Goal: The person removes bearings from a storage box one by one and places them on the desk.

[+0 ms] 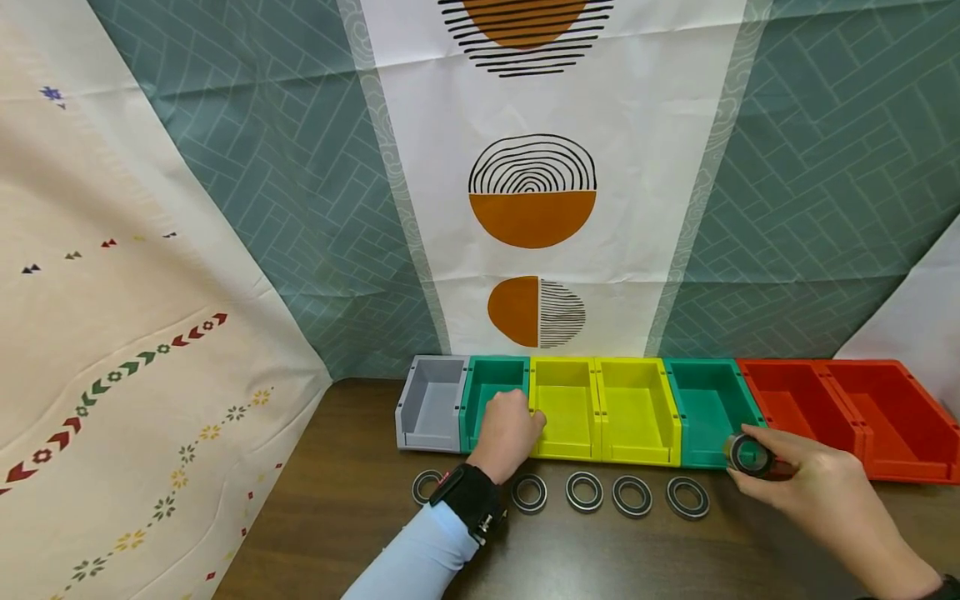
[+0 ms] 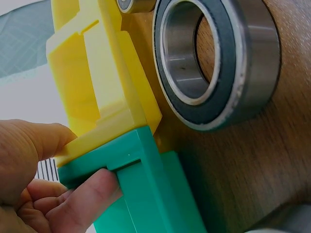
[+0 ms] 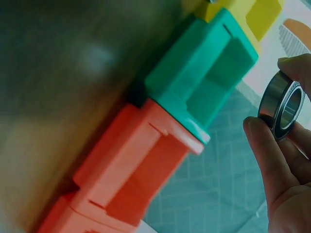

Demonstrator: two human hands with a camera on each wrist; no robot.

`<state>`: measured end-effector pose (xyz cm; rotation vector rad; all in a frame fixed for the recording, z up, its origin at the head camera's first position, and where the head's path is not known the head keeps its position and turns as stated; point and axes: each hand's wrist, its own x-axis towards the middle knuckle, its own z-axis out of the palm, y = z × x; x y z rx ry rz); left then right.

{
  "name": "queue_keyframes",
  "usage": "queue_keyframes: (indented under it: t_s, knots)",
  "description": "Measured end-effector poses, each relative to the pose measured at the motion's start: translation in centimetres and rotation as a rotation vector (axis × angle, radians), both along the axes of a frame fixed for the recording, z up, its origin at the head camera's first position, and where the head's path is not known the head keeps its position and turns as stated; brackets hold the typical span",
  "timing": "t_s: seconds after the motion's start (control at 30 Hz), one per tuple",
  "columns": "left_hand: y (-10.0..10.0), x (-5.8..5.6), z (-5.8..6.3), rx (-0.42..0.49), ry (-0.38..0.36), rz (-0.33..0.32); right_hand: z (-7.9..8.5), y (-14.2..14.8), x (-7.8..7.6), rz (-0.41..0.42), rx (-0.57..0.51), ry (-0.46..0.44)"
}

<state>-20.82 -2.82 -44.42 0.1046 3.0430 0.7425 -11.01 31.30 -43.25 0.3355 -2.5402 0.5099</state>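
Note:
My right hand (image 1: 821, 471) holds a ball bearing (image 1: 750, 456) pinched between thumb and fingers, raised in front of the right-hand green bin (image 1: 712, 400). In the right wrist view the bearing (image 3: 282, 104) shows its steel outer rim and open bore. My left hand (image 1: 506, 433) grips the adjoining walls of the left-hand green bin (image 1: 491, 379) and the yellow bin (image 1: 564, 404) beside it. As the left wrist view shows, the thumb lies on the yellow bin (image 2: 116, 92) and a finger reaches inside the green bin (image 2: 150, 184).
Several bearings (image 1: 632, 497) lie in a row before the bins; one (image 1: 426, 487) is partly covered by the left wrist. A grey bin (image 1: 433, 400), another yellow bin (image 1: 637, 408) and two red bins (image 1: 892, 408) complete the row. Patterned cloth (image 1: 645, 167) hangs behind.

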Motion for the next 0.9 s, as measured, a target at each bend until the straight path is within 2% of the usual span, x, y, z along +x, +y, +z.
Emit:
queue_keyframes:
  t_s: [0.13,0.43,0.5,0.7,0.9]
  knots:
    - [0.0,0.0,0.0,-0.003,-0.004,0.006,-1.3,-0.4,0.2,-0.001,-0.001,-0.075]
    - [0.0,0.0,0.2,-0.010,-0.004,-0.001,-3.8,-0.1,0.2,0.074,0.025,-0.044]
    - [0.0,0.0,0.3,-0.016,-0.002,0.003,-4.0,-0.1,0.2,0.063,0.025,-0.103]
    - [0.1,-0.1,0.3,-0.017,-0.028,0.014,-4.2,0.1,0.3,-0.005,0.025,-0.396]
    - [0.0,0.0,0.3,-0.020,-0.030,0.017,-4.3,0.4,0.2,-0.009,0.053,-0.466]
